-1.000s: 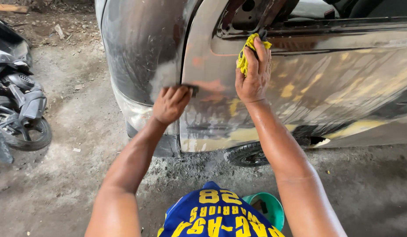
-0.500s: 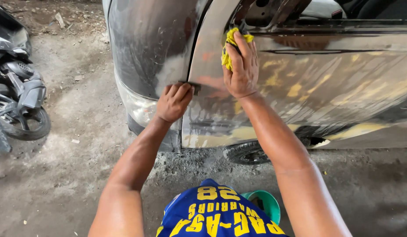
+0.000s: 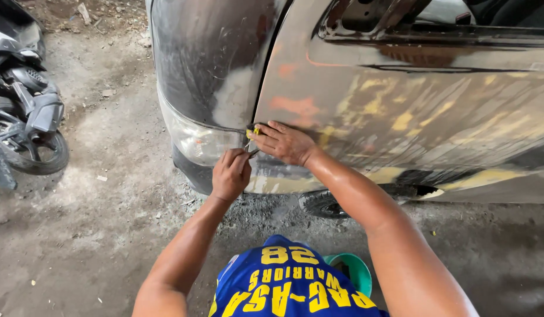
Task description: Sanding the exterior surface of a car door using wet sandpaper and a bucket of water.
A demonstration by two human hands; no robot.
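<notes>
A person's two hands meet at the front edge of a sanded car door (image 3: 413, 111): the right hand (image 3: 285, 142) lies flat on the panel, a yellow cloth (image 3: 254, 132) pinched beneath its fingers (barely showing), while the left hand (image 3: 231, 173) is curled shut around a small sanding piece (image 3: 249, 147). One headlight (image 3: 198, 140), one tyre (image 3: 326, 203), one parked scooter (image 3: 22, 111).

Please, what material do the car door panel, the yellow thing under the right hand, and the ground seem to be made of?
Car door panel: likely painted sheet metal, sanded; it is glossy, with yellow and reddish patches showing through.
Yellow thing under the right hand: mostly hidden; material cannot be told.
Ground: probably rough concrete, grey, dusty, with grit.
</notes>
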